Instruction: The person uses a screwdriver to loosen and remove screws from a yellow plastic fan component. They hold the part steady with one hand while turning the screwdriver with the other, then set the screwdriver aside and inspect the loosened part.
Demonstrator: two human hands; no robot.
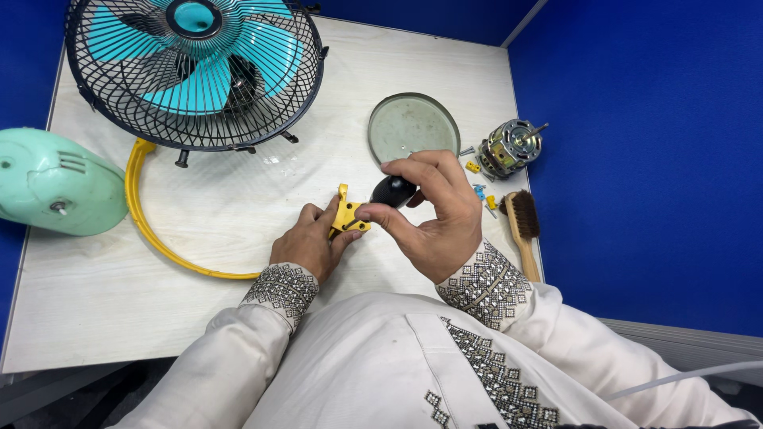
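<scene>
**Both hands busy at the front middle of the surface**

The pale wood surface [238, 199] is closed by blue walls at the back and at the right side; its front edge runs just under the person's sleeves. Most open room is at front left, inside and below the yellow curved hoop [159, 242]. The back left is taken by the black fan cage w/ teal blades [195, 71], and the mint green housing [52, 183] hangs over the left edge. On the right side, little room: a round glass dish [413, 125], the motor [510, 147], some small screws and coloured bits [479, 189], and a wooden brush [523, 226] near the right edge.

Left hand [306, 242]: the grip is closed on the small yellow bracket [348, 214], thumb on top, fingers under it, holding it just above the surface approx. in the centre.

Right hand [433, 214]: fingers are wrapped around the black handle of a tool [393, 191], prob. a screwdriver. The handle points toward the bracket and its tip meets the bracket; the shaft itself is mostly hidden. The two hands are touching or nearly so at the bracket.
</scene>
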